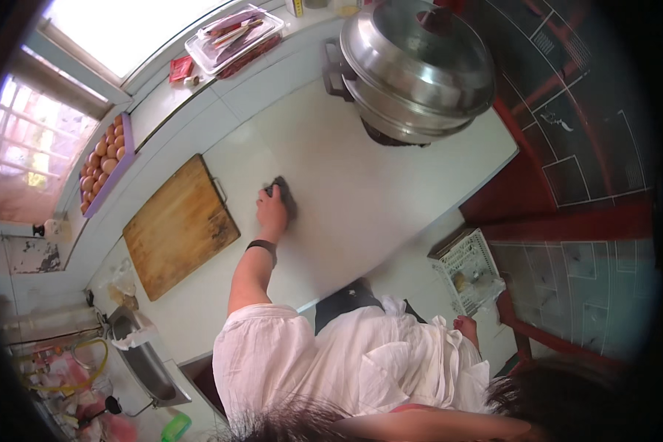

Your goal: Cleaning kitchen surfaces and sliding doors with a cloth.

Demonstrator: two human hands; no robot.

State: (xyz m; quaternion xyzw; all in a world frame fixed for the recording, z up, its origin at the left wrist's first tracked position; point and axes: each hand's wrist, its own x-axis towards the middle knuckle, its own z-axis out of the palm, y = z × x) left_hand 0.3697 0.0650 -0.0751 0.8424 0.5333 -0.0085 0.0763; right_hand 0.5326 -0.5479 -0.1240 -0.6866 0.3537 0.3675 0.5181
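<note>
My left hand (273, 212) rests on the pale countertop (342, 210), arm stretched forward. Its fingers are closed over a dark grey cloth or scouring pad (283, 194), blurred at one edge and pressed to the surface. To the left of that hand lies a worn wooden cutting board (179, 229) with a metal handle. Down by my right side is my right hand (466, 328), away from the counter and partly hidden by my white shirt. Its fingers look bent, but whether it holds anything does not show.
A large lidded metal pot (417, 83) stands at the counter's far right. Eggs fill a purple tray (126, 157) on the sill, near a clear plastic box (221, 65). A metal sink (168, 381) is at lower left. A white basket (447, 284) stands below, right of the counter's edge.
</note>
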